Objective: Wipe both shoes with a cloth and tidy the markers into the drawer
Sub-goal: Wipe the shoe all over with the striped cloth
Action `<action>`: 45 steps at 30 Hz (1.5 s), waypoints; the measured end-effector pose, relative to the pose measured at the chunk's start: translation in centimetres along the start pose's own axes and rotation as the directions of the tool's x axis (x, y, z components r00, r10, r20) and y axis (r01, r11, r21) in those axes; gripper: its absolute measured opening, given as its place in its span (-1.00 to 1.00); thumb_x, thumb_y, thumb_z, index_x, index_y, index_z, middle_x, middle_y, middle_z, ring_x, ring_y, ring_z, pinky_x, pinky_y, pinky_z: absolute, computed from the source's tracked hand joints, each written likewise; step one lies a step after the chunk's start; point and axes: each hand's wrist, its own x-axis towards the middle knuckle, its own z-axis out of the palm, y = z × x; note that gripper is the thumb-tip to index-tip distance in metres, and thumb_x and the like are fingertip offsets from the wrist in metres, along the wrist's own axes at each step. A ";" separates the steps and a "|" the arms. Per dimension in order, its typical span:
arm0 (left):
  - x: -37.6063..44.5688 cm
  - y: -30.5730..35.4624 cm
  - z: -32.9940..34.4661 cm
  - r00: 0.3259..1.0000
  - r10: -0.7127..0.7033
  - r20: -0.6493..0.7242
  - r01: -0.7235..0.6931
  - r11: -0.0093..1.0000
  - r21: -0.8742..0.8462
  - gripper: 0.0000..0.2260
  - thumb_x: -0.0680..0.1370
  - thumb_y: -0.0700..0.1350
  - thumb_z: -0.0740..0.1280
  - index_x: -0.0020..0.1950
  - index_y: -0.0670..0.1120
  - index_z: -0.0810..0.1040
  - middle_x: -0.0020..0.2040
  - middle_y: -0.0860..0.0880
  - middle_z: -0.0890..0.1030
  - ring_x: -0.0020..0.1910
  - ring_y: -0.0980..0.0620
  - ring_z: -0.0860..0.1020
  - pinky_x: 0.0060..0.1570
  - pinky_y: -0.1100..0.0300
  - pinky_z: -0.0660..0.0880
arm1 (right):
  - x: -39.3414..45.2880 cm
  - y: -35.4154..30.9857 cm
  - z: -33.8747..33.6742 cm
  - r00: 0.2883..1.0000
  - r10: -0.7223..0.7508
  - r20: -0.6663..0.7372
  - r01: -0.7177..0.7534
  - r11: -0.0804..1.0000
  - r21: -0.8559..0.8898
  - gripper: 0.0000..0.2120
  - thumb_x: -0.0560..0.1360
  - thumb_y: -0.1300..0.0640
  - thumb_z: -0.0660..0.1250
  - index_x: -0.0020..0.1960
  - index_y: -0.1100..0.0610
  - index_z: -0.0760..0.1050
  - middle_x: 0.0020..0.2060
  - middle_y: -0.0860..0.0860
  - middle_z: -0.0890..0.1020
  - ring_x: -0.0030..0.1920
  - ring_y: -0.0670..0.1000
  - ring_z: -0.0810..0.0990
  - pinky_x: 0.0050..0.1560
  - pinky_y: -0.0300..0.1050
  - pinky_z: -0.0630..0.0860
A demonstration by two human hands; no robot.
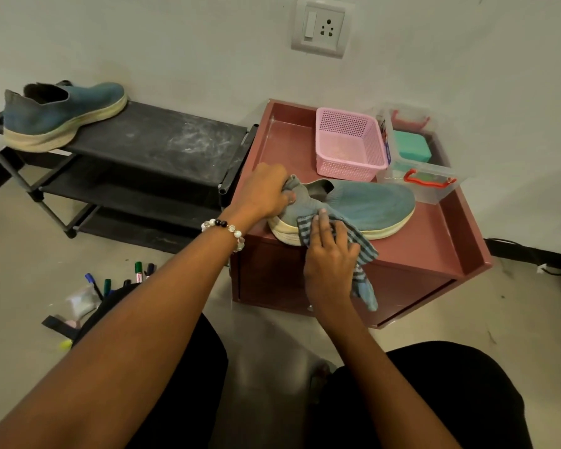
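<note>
A blue shoe [370, 205] with a cream sole lies on top of the maroon drawer cabinet [434, 251]. My left hand [266, 192] grips its heel collar. My right hand [329, 254] presses a striped blue cloth [365, 254] against the shoe's near side and sole; the cloth's tail hangs over the cabinet front. A second blue shoe [62, 115] stands on the black shoe rack [162, 137] at the left. Several markers [136, 273] lie on the floor by my left forearm.
A pink basket [350, 144] and a clear plastic box with red latches [418, 160] stand at the back of the cabinet top. A wall socket [323, 27] is above. A small plastic bag [81, 299] lies on the floor. A black cable [531, 257] runs at the right.
</note>
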 end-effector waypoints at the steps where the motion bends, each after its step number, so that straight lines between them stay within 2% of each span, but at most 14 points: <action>1: 0.0 0.0 0.0 1.000 0.005 0.001 -0.005 1.000 -0.003 -0.67 0.48 -0.08 0.43 -0.35 -0.08 0.33 -0.31 -0.01 0.41 -0.23 -0.02 0.45 -0.23 0.14 0.35 | 0.0 -0.9 0.0 0.999 0.045 -0.005 -0.044 0.999 0.029 -0.59 0.41 0.30 0.19 0.24 0.29 0.52 0.27 0.17 0.53 0.14 0.23 0.56 -0.13 0.06 0.48; 7: -0.1 0.1 0.3 1.000 0.004 -0.029 -0.004 1.000 -0.003 -0.62 0.49 -0.09 0.42 -0.41 -0.05 0.29 -0.41 0.03 0.36 -0.26 -0.04 0.45 -0.26 0.13 0.34 | 0.7 -3.9 0.0 0.998 -0.053 0.020 0.042 0.931 0.363 -0.58 0.34 0.27 0.23 0.18 0.38 0.52 0.23 0.21 0.51 0.14 0.16 0.32 -0.17 0.15 0.55; 9: 0.0 0.0 0.3 1.000 -0.014 -0.025 0.014 1.000 -0.010 -0.64 0.49 -0.07 0.43 -0.39 -0.06 0.31 -0.39 0.01 0.38 -0.27 -0.02 0.45 -0.27 0.14 0.33 | 0.9 -1.8 0.2 0.980 -0.195 0.044 0.178 0.949 0.260 -0.33 0.15 0.12 0.58 0.20 0.33 0.53 0.27 0.15 0.51 0.16 0.16 0.35 -0.14 0.11 0.53; 11: 0.1 -0.2 0.3 1.000 -0.018 0.003 0.018 1.000 -0.016 -0.69 0.48 -0.06 0.44 -0.33 -0.09 0.37 -0.34 -0.01 0.43 -0.26 -0.02 0.47 -0.26 0.13 0.38 | 0.8 0.5 -0.3 0.967 -0.208 0.146 0.192 0.975 0.115 -0.14 -0.02 -0.01 0.66 0.21 0.26 0.55 0.26 0.10 0.55 0.17 0.20 0.49 -0.12 0.10 0.53; 16: 0.2 -0.2 0.0 0.999 -0.023 0.032 0.024 0.999 -0.027 -0.66 0.46 -0.06 0.46 -0.35 -0.07 0.33 -0.35 -0.02 0.42 -0.28 -0.01 0.42 -0.27 0.14 0.34 | 1.8 4.5 -1.6 0.985 0.103 0.138 -0.100 0.995 -0.028 -0.56 0.47 0.33 0.25 0.35 0.23 0.42 0.42 0.10 0.37 0.32 0.25 0.34 0.18 0.16 0.35; 18: 0.2 -0.3 -0.1 0.998 -0.045 0.054 0.048 0.996 -0.071 -0.67 0.45 -0.06 0.47 -0.36 -0.09 0.35 -0.38 -0.02 0.40 -0.33 0.01 0.39 -0.28 0.15 0.32 | 2.8 6.6 -2.1 0.969 0.190 0.155 -0.211 0.969 0.128 -0.52 0.43 0.39 0.19 0.33 0.18 0.46 0.38 0.10 0.42 0.26 0.24 0.37 0.20 0.05 0.34; 21: 0.3 -0.5 -0.5 0.993 -0.060 0.100 0.072 0.990 -0.122 -0.69 0.43 -0.07 0.49 -0.35 -0.12 0.41 -0.42 -0.02 0.43 -0.38 0.02 0.40 -0.30 0.16 0.36 | 3.7 6.7 -4.4 0.921 0.386 0.060 -0.363 0.788 0.497 -0.59 0.41 0.44 0.19 0.19 0.22 0.56 0.01 0.19 0.64 -0.03 0.20 0.55 -0.05 -0.08 0.43; 25: 0.5 -0.5 -0.8 0.982 -0.065 0.176 0.102 0.971 -0.214 -0.77 0.43 -0.08 0.50 -0.25 -0.18 0.52 -0.35 -0.10 0.53 -0.32 -0.04 0.53 -0.24 0.08 0.54 | 4.6 5.4 -5.3 0.788 0.614 -0.038 -0.430 0.595 0.679 -0.86 0.51 0.18 0.32 -0.01 0.26 0.55 -0.09 0.13 0.60 -0.09 0.08 0.54 -0.09 -0.17 0.38; 28: 0.5 -0.5 -0.8 0.978 -0.086 0.189 0.135 0.955 -0.265 -0.79 0.47 -0.11 0.46 -0.13 -0.25 0.58 -0.22 -0.19 0.61 -0.22 -0.12 0.62 -0.18 0.00 0.62 | 4.2 2.5 -3.5 0.899 0.437 0.019 -0.358 0.709 0.608 -0.83 0.51 0.26 0.29 0.07 0.29 0.54 0.02 0.18 0.54 -0.01 0.06 0.48 -0.01 -0.17 0.33; 31: 0.3 -0.4 -0.7 0.982 -0.092 0.162 0.133 0.956 -0.263 -0.82 0.49 -0.13 0.42 -0.08 -0.27 0.59 -0.16 -0.18 0.63 -0.13 -0.12 0.63 -0.10 -0.01 0.61 | 1.9 -1.6 -1.1 0.996 0.063 -0.065 -0.020 0.853 0.522 -0.58 0.33 0.50 0.21 0.17 0.35 0.52 0.10 0.27 0.55 0.11 0.20 0.43 0.11 -0.04 0.39; 34: 0.1 -0.4 -0.5 0.991 -0.107 0.087 0.121 0.976 -0.180 -0.81 0.49 -0.11 0.42 -0.12 -0.24 0.58 -0.19 -0.11 0.58 -0.10 -0.11 0.60 -0.08 0.06 0.55 | 1.5 -0.8 0.3 0.951 -0.250 -0.184 0.305 0.864 0.400 -0.55 0.30 0.46 0.11 0.13 0.40 0.54 0.10 0.32 0.57 0.14 0.20 0.36 0.09 0.10 0.51; 36: 0.2 -0.3 -0.4 0.991 -0.101 0.083 0.114 0.979 -0.171 -0.80 0.48 -0.10 0.43 -0.11 -0.26 0.58 -0.17 -0.15 0.61 -0.11 -0.12 0.60 -0.06 0.02 0.56 | 1.9 1.5 1.0 0.919 -0.358 -0.162 0.392 0.864 0.315 -0.51 0.20 0.41 0.35 0.15 0.39 0.54 0.10 0.30 0.58 0.15 0.19 0.38 0.11 0.10 0.52; 41: 0.1 0.1 -0.3 0.992 -0.087 0.092 0.100 0.984 -0.149 -0.80 0.48 -0.11 0.43 -0.17 -0.25 0.53 -0.35 -0.06 0.46 -0.28 -0.04 0.48 -0.24 0.10 0.43 | 1.8 2.5 0.4 0.999 -0.009 0.053 -0.001 0.983 0.184 -0.42 0.04 0.48 0.43 0.08 0.41 0.57 -0.04 0.28 0.64 -0.03 0.29 0.60 -0.07 0.12 0.60; 45: 0.0 0.4 -0.1 0.994 -0.093 0.063 0.100 0.988 -0.120 -0.77 0.48 -0.10 0.43 -0.26 -0.14 0.44 -0.35 -0.01 0.42 -0.27 -0.02 0.46 -0.27 0.14 0.38 | 1.8 -0.1 -0.5 0.998 -0.023 -0.051 0.036 0.957 0.289 -0.47 0.05 0.46 0.23 0.02 0.45 0.57 -0.06 0.32 0.64 -0.08 0.32 0.61 -0.04 0.09 0.58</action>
